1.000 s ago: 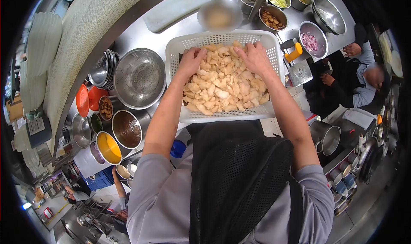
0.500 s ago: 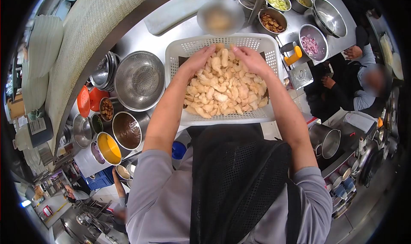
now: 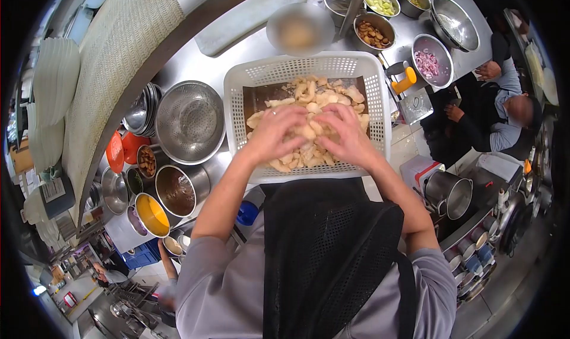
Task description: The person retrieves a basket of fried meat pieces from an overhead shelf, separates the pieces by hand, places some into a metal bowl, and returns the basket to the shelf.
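Observation:
A white perforated plastic basket stands on the counter in front of me, with a brown liner in its bottom. Pale, flour-coated chicken pieces lie heaped in it, mostly in the middle and near side. Over the heap, my left hand curls its fingers around some of the pieces. Facing it, my right hand is also curled, and the two gather pieces between them. The fingertips are slightly smeared by motion, and my palms hide part of the heap.
Left of the basket is a large steel colander, with a pot of brown sauce below it. A blurred bowl stands behind. On the right are a bowl of chopped red onion, a yellow-handled tool and a co-worker.
Both hands have moved from the basket's far end toward me, dragging chicken pieces nearer. More brown liner shows at the far side. The view has shifted slightly.

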Tool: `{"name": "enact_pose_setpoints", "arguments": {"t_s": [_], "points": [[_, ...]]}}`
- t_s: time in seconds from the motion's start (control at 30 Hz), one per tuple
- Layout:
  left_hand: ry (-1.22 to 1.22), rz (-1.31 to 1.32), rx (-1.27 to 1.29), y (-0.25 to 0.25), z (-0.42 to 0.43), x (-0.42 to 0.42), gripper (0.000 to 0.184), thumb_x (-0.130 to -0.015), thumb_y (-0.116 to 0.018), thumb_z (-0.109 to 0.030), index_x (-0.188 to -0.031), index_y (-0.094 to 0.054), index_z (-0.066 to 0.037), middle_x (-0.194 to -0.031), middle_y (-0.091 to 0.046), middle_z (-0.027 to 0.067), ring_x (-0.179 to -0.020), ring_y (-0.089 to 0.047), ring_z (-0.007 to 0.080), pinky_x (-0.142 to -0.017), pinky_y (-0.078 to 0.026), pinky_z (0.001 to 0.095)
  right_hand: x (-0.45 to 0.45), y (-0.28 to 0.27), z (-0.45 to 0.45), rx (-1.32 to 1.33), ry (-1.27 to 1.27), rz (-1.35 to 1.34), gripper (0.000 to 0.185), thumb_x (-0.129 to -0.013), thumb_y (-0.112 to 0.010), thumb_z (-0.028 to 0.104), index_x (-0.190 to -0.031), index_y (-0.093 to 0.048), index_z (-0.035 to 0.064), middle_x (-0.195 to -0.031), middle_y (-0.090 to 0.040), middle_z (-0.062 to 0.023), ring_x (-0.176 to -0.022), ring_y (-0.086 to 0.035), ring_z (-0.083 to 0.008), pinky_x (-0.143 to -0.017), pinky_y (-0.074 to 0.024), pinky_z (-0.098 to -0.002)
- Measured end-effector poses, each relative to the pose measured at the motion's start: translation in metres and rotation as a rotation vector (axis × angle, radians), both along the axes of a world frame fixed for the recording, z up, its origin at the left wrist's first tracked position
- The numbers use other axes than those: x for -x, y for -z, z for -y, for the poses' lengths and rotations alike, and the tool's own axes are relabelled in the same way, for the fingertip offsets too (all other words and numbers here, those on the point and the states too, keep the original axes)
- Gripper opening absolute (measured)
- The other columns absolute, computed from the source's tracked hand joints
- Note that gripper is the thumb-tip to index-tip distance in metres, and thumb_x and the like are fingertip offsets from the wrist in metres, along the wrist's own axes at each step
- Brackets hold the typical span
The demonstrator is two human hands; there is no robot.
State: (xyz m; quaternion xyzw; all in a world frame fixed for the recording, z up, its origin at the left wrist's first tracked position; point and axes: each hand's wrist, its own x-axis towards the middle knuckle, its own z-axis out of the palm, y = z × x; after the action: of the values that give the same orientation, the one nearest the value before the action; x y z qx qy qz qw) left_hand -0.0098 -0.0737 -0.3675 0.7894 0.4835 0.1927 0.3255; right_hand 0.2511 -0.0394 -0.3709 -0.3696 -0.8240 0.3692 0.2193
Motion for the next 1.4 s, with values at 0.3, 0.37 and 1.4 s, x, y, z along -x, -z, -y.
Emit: {"name": "enact_pose_setpoints", "arguments": {"t_s": [0.3,0.37,1.4], "points": [[0.026,-0.127,-0.125,-0.011,0.049,-0.018,0.037,-0.089,-0.078,-0.029,-0.121,-0.066,-0.015,-0.146,-0.054,0.0085,-0.136,-0.052,0.0295,-0.121,-0.031,0.0549,-0.018,-0.015,0.028,-0.081,-0.110,0.110,0.040,-0.081,-0.071,0.007,-0.120,-0.070,0.0094,-0.138,-0.054,-0.0138,-0.143,-0.043,-0.0389,-0.122,-0.0308,-0.0584],[0.025,-0.097,-0.130,-0.012,0.048,-0.014,0.038,-0.090,-0.077,-0.029,-0.122,-0.066,-0.014,-0.141,-0.057,0.0091,-0.132,-0.054,0.0299,-0.118,-0.034,0.0529,-0.021,-0.016,0.030,-0.035,-0.126,0.100,0.039,-0.081,-0.070,0.006,-0.120,-0.070,0.0093,-0.141,-0.054,-0.0128,-0.146,-0.042,-0.0378,-0.124,-0.0279,-0.0596],[-0.348,-0.074,-0.179,0.002,-0.013,0.026,0.034,-0.094,-0.066,-0.008,-0.128,-0.063,-0.004,-0.127,-0.062,0.0197,-0.119,-0.060,0.0401,-0.104,-0.048,0.0444,-0.040,0.008,-0.008,-0.091,0.158,0.158,0.040,-0.090,-0.073,0.013,-0.128,-0.065,0.0051,-0.121,-0.064,-0.0173,-0.110,-0.063,-0.0352,-0.095,-0.0531,-0.0429]]}}
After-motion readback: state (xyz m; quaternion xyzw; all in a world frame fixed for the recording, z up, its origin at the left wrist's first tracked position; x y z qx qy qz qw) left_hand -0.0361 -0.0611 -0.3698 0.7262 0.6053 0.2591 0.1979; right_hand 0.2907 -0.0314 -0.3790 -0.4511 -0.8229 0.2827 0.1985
